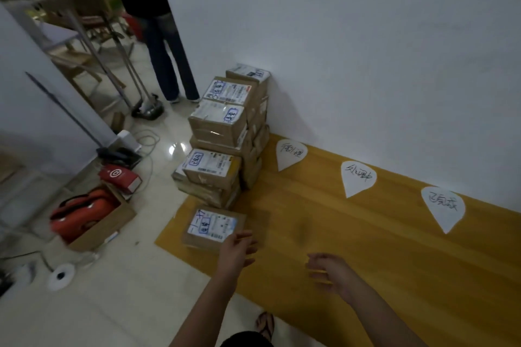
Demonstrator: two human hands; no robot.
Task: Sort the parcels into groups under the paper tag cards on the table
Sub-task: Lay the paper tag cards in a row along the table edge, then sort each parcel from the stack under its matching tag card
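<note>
Fingers of the left hand spread apart at the near corner of a flat brown cardboard parcel with a glossy white label, left of centre on the yellow wood-grain table; blur hides any contact. The right hand hovers beside it at lower centre, fingers loosely apart and empty. Above stand taped cardboard boxes in a stack, and to the right lie three white teardrop paper tag cards.

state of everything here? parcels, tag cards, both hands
lone parcel: flat on the table, label up, beside the stack
parcel stack: piled up, unsorted
tag cards: flat, nothing under them yet
left hand: open, at the lone parcel's corner
right hand: open, holding nothing
</note>
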